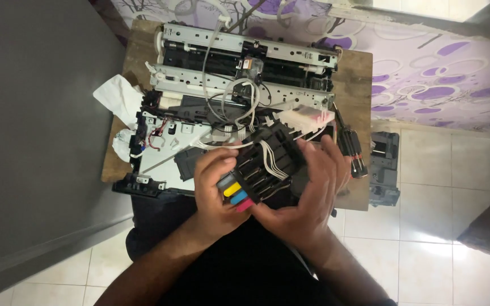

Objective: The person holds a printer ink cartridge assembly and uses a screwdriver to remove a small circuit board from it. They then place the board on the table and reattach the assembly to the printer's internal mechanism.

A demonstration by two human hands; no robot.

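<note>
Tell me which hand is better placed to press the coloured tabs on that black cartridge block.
Left, probably. The left hand has its fingers beside the coloured tabs, while the right hand cradles the far side of the black cartridge block.

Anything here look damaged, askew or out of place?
Nothing looks broken, but the printer on the small wooden table is stripped of its casing, with white tubes trailing loose. Both hands hold its black cartridge block clear of the frame. A separate black part lies on the floor tiles.
</note>
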